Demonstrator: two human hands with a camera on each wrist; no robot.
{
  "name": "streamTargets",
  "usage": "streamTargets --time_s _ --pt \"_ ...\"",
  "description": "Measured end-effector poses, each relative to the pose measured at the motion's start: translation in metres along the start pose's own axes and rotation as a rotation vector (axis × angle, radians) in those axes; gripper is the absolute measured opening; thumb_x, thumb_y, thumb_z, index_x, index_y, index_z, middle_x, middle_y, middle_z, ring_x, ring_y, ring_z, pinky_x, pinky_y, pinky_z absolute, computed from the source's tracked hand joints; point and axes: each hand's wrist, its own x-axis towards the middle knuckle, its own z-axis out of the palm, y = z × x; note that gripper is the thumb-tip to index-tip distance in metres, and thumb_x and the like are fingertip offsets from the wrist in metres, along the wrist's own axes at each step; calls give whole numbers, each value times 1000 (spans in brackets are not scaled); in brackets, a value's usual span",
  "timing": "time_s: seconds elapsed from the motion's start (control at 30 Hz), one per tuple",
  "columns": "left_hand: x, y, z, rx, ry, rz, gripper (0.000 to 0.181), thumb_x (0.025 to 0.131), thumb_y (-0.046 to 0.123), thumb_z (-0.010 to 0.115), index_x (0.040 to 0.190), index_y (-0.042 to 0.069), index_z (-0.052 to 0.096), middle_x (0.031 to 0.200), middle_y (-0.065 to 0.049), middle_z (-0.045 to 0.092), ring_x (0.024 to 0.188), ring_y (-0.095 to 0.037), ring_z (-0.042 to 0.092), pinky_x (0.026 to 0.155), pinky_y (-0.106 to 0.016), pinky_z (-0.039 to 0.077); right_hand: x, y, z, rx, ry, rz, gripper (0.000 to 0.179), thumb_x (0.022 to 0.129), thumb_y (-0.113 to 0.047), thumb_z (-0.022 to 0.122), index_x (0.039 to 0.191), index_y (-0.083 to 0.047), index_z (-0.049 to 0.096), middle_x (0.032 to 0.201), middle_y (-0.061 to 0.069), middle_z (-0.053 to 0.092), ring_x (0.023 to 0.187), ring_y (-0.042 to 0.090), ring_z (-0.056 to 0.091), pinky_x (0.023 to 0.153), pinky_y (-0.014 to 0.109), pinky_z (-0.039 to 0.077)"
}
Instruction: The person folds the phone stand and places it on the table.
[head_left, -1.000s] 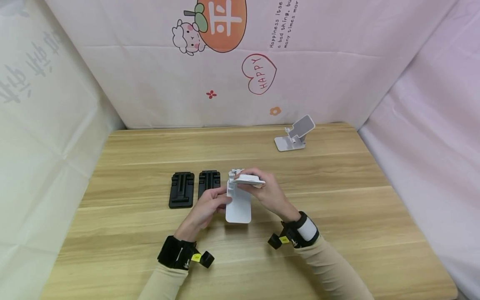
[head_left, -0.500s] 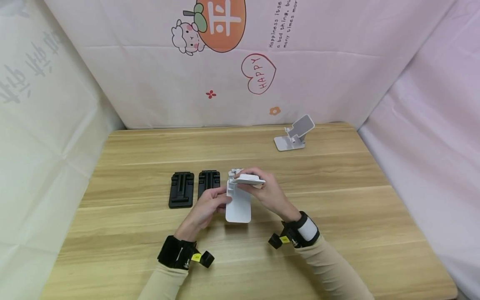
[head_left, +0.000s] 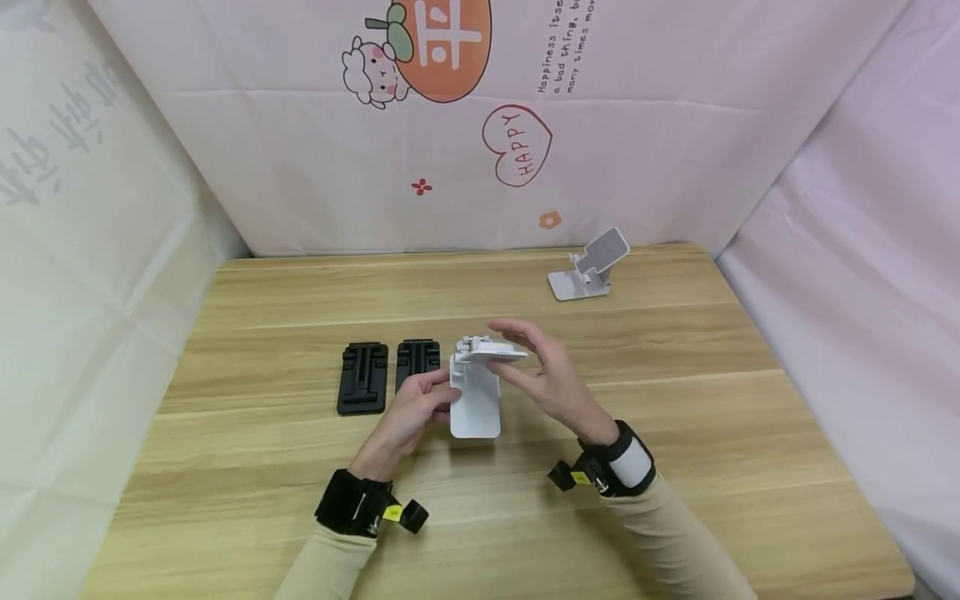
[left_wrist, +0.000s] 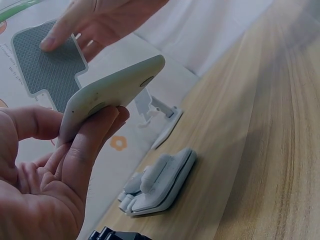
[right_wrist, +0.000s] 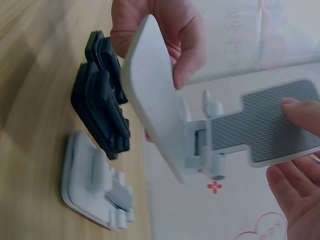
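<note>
My left hand (head_left: 420, 408) pinches the edge of the flat base of a partly unfolded white phone stand (head_left: 476, 404), held above the table. In the right wrist view its hinged plate (right_wrist: 270, 125) shows a grey ribbed pad, swung out from the base. My right hand (head_left: 551, 371) has its thumb against that pad, while the other fingers are spread behind the plate, the index finger apart from it. Beneath lies a folded white phone stand (left_wrist: 160, 185), seen in both wrist views but hidden by the held stand in the head view.
Two folded black phone stands, a left one (head_left: 362, 379) and a right one (head_left: 417, 358), lie left of the held stand; my left hand partly covers the right one. An unfolded white stand (head_left: 588, 267) stands at the wooden table's (head_left: 675, 400) back right. Printed cloth (head_left: 637, 167) hangs behind.
My right hand has loosened from the hinged plate and shifted slightly right, its fingers spreading. The plate and the held stand have risen slightly in view. My left hand keeps its pinch.
</note>
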Motion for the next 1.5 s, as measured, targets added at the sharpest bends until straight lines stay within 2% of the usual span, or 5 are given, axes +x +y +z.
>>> streamTargets --time_s 0.23,0.4,0.53,1.07,1.5 --pt "-1 1 0 2 -5 4 47 90 7 55 134 -7 47 119 -27 60 93 -26 66 81 -46 55 -5 12 -5 -256 70 -154 41 76 -3 75 115 -2 63 114 9 62 107 18 55 91 33 50" --pt "0 0 -1 4 6 5 46 89 6 56 133 -8 48 118 -28 61 92 -26 66 81 -46 55 -4 5 -8 -355 74 -221 26 78 -5 73 104 -5 70 103 6 63 98 14 53 78 26 52" --pt "0 0 0 -2 22 0 46 89 6 56 133 -7 48 119 -27 60 92 -26 66 81 -46 55 -4 0 -8 -415 70 -243 22 78 -4 73 99 -7 71 97 4 64 92 12 52 70 22 51" --pt "2 -2 4 -3 107 -13 43 88 5 55 130 -5 52 117 -25 63 90 -25 67 72 -34 58 -7 -2 -3 -527 126 -363 17 78 -4 72 96 -4 73 77 0 54 72 9 43 52 19 39" --pt "2 -1 2 -41 140 -11 43 89 5 55 130 -6 52 119 -26 61 87 -25 67 66 -28 59 -14 2 3 -542 101 -394 16 81 -7 71 96 -6 73 75 -1 53 71 9 43 51 19 38"
